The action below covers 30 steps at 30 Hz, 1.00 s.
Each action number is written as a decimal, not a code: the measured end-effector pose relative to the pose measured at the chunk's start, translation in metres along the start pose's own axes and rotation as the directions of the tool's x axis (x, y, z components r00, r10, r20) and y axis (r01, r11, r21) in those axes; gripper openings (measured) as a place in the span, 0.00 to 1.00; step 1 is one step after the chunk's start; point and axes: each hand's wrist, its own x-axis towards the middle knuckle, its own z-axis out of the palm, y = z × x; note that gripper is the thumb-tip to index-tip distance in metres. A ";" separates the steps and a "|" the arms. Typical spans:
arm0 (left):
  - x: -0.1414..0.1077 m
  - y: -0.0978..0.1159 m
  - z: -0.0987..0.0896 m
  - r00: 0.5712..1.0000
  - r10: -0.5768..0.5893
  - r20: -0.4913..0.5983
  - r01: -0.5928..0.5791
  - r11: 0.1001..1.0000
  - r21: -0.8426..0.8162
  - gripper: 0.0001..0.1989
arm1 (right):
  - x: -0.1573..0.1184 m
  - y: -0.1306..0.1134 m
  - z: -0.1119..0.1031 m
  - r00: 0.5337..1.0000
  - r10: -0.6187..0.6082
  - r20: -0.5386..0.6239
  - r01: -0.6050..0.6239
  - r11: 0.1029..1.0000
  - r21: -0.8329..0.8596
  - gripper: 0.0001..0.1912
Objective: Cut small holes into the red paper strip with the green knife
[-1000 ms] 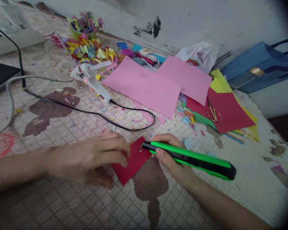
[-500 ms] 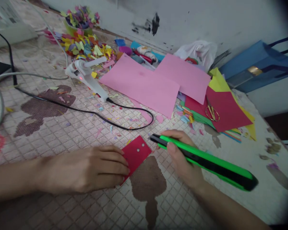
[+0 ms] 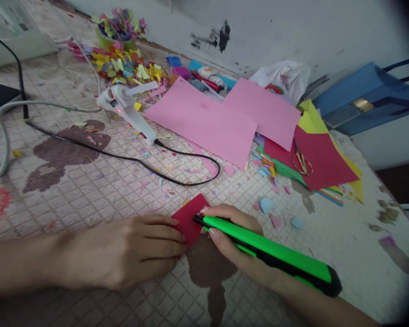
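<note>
A small red paper piece (image 3: 192, 215) lies on the quilted tablecloth (image 3: 122, 200) at the centre. My left hand (image 3: 132, 252) rests flat over its left part, fingers together and extended. My right hand (image 3: 236, 238) is closed around a green and black utility knife (image 3: 269, 247). The knife's black tip sits over the red piece, to the right of my left fingertips. The right index fingertip covers the piece's upper right corner.
Behind lie a white glue gun (image 3: 132, 116) with a looping black cable (image 3: 177, 181), large pink sheets (image 3: 204, 122), paper scraps and a bowl of paper shapes (image 3: 112, 41). Gold scissors (image 3: 302, 163) rest on red paper at right, near a blue bag (image 3: 364, 100).
My right hand has moved left and slightly down with the knife, bringing its tip over the red paper. Two small holes in the paper are now mostly hidden. My left hand stays on the paper.
</note>
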 end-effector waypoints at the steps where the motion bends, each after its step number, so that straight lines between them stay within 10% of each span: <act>1: 0.000 0.000 0.000 1.000 0.002 -0.007 -0.002 1.000 0.000 0.16 | 0.001 -0.001 0.001 1.000 -0.024 -0.004 0.023 1.000 -0.021 0.13; 30: 0.000 0.004 0.001 0.998 -0.049 0.044 0.046 0.997 0.056 0.20 | 0.010 0.018 -0.005 0.995 -0.071 0.065 0.073 0.997 -0.031 0.14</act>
